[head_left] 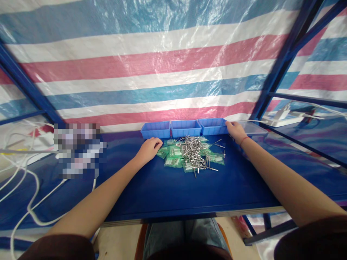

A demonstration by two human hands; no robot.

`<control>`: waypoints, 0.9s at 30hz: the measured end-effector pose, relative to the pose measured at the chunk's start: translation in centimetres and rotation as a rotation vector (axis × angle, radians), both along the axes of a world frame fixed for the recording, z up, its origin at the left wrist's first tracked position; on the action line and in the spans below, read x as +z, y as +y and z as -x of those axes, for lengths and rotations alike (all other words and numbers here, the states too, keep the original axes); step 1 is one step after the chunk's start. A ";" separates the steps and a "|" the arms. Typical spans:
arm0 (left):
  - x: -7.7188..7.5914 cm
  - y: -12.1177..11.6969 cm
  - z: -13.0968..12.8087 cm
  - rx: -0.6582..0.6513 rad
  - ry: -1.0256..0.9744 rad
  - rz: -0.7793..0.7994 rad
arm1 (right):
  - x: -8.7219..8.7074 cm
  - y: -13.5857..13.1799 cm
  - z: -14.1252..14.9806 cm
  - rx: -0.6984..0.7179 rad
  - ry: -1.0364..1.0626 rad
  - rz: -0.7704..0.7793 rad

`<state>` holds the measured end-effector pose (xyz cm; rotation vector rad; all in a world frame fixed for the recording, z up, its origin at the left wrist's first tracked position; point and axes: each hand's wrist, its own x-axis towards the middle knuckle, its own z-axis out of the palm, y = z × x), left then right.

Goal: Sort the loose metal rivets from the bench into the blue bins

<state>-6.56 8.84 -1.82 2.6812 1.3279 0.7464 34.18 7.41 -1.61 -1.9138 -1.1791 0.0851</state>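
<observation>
A pile of silver blind rivets [193,150] lies on several green-tinted plastic bags [173,161] that have small metal parts inside. My left hand [148,150] rests at the left edge of the pile, fingers curled together beside the nearest bag. Whether anything is pinched in them is hidden. Behind the pile three blue plastic bins stand in a row: a left bin [155,130], a middle bin [185,128] and a right bin [213,126]. With its fingers over the right corner of the right bin, my right hand [236,131] grips that wall.
A clear plastic tray or lid [255,129] lies right of the bins. White cables [35,180] and a blurred-out area take up the left side. A white power strip [283,117] sits at the right. Behind the blue table [173,195] hangs a striped tarp [151,79].
</observation>
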 end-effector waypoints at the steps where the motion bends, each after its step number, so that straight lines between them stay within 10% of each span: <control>1: 0.2 -0.2 -0.2 -0.018 -0.017 0.019 | 0.2 -0.2 0.2 -0.048 0.031 0.011; 7: 0.6 -1.2 -1.1 -0.072 -0.105 0.115 | 1.8 -1.9 2.1 -0.250 -0.037 -0.061; 15: 2.9 0.5 -1.6 0.090 0.071 -0.330 | 1.2 -3.5 7.0 0.310 -0.683 -0.185; 27: 1.7 2.0 -5.7 0.079 0.244 -0.290 | 0.4 -1.8 9.5 0.336 -0.811 0.018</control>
